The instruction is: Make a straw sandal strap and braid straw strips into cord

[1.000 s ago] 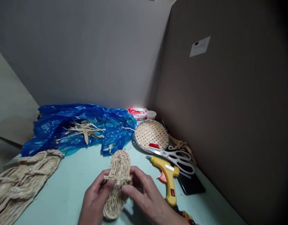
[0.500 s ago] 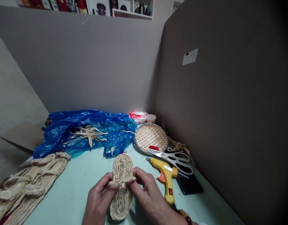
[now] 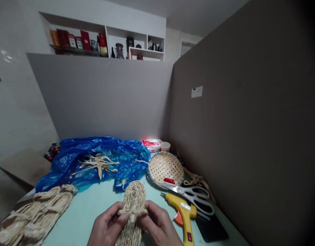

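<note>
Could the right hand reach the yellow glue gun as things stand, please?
Likely yes: nothing stands between the right hand and the yellow glue gun, though that hand holds the woven sole.

Dim overall; the right panel lies in shadow, blackest at the upper-right edge. Glare whitens the top of the pack; glints streak the bag.

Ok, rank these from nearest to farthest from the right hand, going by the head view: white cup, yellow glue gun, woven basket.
From the right hand:
1. Yellow glue gun: just to the hand's right.
2. Woven basket: farther back, beyond the glue gun's nozzle.
3. White cup: farthest, behind the basket.
</note>
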Available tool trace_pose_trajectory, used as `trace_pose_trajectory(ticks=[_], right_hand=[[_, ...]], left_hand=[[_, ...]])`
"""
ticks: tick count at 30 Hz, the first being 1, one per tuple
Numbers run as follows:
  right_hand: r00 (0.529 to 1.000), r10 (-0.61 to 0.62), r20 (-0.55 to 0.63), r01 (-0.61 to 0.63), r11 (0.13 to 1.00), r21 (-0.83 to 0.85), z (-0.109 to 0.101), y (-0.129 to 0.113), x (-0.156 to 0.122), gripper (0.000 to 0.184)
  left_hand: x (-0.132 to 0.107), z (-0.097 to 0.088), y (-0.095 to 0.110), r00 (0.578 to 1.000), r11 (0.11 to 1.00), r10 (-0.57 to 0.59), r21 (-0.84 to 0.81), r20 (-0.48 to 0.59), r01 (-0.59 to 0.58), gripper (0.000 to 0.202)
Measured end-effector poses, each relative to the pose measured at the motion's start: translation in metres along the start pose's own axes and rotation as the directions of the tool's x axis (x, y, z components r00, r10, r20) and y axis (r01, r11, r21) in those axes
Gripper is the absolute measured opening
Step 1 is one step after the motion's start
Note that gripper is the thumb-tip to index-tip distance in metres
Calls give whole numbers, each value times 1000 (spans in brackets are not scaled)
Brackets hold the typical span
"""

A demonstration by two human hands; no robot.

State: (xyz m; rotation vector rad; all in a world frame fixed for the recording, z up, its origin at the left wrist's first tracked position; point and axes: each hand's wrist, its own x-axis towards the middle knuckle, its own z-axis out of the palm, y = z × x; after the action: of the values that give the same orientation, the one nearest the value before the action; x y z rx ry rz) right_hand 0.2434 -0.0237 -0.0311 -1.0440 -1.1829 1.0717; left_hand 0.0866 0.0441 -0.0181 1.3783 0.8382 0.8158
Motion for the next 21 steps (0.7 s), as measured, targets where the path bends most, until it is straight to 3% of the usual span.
trace_pose_trajectory(ticks=[4, 8, 12, 14, 16, 21], right_hand=[[999, -38, 7, 39, 990, -139, -3, -4, 19, 44], [997, -78, -2, 73, 944, -323, -13, -18, 51, 27], [993, -107, -41, 76, 882, -465, -37, -36, 103, 19], [990, -118, -74, 59, 838, -543, -52, -42, 138, 18], [987, -123, -102, 31, 775, -631, -67, -46, 176, 19], [970, -189, -150, -12, 585, -811, -91, -51, 258, 31]], left_hand=[[26, -10, 5, 997, 999, 44, 13, 65, -45, 46], [51, -14, 11, 982, 991, 110, 52, 156, -119, 48], [96, -33, 30, 971, 933, 167, 292, 168, -211, 60], [132, -45, 43, 961, 825, 233, 493, 149, -276, 51], [172, -54, 55, 937, 659, 316, 677, 146, -328, 30], [256, -54, 57, 879, 277, 424, 893, 217, -354, 39]])
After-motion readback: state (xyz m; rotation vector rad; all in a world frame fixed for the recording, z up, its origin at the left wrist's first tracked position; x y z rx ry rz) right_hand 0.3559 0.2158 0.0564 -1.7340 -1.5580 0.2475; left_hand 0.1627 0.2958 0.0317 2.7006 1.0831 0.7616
